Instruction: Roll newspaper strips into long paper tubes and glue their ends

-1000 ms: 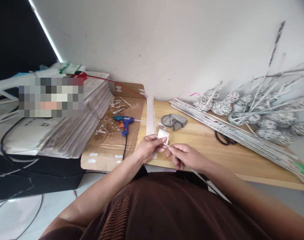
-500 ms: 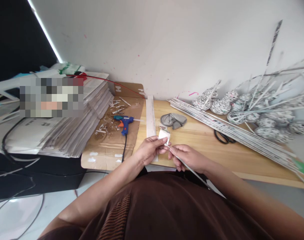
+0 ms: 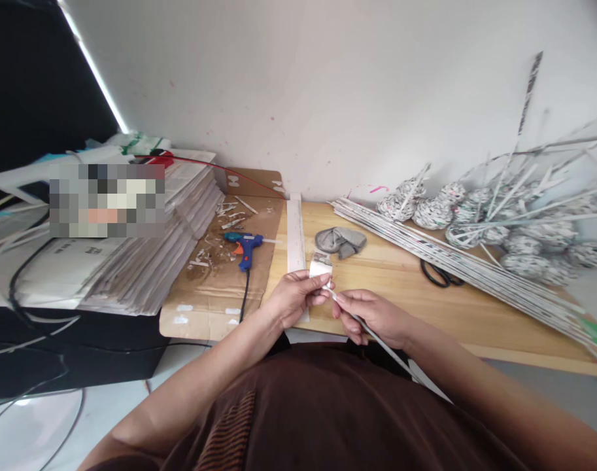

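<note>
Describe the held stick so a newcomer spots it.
Find the wooden table; over its near edge are the left hand and right hand. The thin pale stick slants down rightward through the right hand. Unlike the bundled sticks on the table, it is single and held.

Colours: pale, slender stick (image 3: 384,344); blue plastic glue gun (image 3: 249,247), orange trigger (image 3: 238,249); grey crumpled cloth (image 3: 341,241); black-flecked white paper rods (image 3: 426,247); brown shirt (image 3: 327,405).

A pale wall (image 3: 327,78) with pink marks (image 3: 378,190) rises beyond the wooden bench (image 3: 399,275); far left, a bright strip (image 3: 93,69) edges a dark panel (image 3: 28,72). Near left, the floor (image 3: 109,399) is light.
</note>
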`<state>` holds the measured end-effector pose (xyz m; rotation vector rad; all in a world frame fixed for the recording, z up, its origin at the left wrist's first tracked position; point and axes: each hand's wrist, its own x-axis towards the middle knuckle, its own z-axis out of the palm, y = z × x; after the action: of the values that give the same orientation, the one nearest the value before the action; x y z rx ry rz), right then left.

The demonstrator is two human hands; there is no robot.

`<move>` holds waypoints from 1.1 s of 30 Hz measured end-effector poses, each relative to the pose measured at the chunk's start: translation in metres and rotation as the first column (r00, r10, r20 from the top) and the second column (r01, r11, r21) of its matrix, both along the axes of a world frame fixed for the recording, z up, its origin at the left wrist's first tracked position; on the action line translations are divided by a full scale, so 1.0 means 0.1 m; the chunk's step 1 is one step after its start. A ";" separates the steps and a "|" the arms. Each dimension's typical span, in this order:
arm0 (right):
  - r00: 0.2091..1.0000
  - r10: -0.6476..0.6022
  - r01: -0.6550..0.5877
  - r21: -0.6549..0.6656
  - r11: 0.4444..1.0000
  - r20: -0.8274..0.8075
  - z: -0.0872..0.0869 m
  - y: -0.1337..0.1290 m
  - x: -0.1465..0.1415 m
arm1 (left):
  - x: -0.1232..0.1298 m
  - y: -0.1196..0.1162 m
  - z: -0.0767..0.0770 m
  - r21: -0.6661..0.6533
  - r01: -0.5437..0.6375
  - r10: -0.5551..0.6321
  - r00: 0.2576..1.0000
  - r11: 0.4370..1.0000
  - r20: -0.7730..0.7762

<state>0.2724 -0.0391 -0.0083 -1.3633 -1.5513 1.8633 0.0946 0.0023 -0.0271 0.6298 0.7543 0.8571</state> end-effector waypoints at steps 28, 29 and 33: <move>1.000 0.018 -0.017 -0.008 1.000 0.012 -0.08 -0.02 0.00 | 0.01 -0.05 -0.02 -0.066 0.002 -0.001 1.000 0.998 0.009; 0.997 0.021 -0.025 0.057 0.998 0.068 -0.07 -0.03 0.00 | 0.01 -0.05 -0.03 -0.077 0.006 -0.005 1.000 0.997 0.019; 0.894 -0.147 -0.143 0.578 0.804 0.424 -0.02 -0.09 -0.04 | 0.01 -0.06 -0.03 -0.066 -0.011 0.014 0.999 0.998 0.052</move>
<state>0.2689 -0.0481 -0.0103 -1.5195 -2.1154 0.9099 0.0959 -0.0034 -0.0303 0.5426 0.7367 0.8535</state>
